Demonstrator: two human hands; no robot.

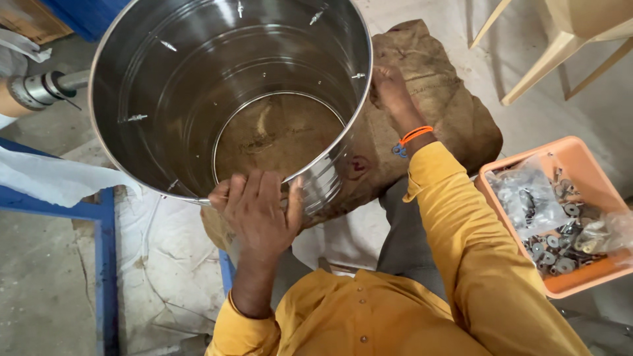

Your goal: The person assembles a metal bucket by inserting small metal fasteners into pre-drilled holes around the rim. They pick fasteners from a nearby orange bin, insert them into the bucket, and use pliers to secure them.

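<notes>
A big shiny steel drum (171,92) with no bottom stands on a brown burlap sack (435,86), and several small screws poke through its wall. My left hand (258,209) grips the near rim of the drum, fingers curled over the edge. At the right side of the drum, my right hand (390,89) touches the outside of its wall near a screw, fingers bunched; an orange band sits on the wrist. I cannot tell if it holds a small part. Yellow sleeves cover both arms.
An orange plastic tray (580,165) with metal washers, bolts and clear bags sits at the right. A blue metal frame (102,257) with white sheeting runs along the left. Pale chair legs (547,59) stand at the upper right. A metal tool (39,89) lies at the left.
</notes>
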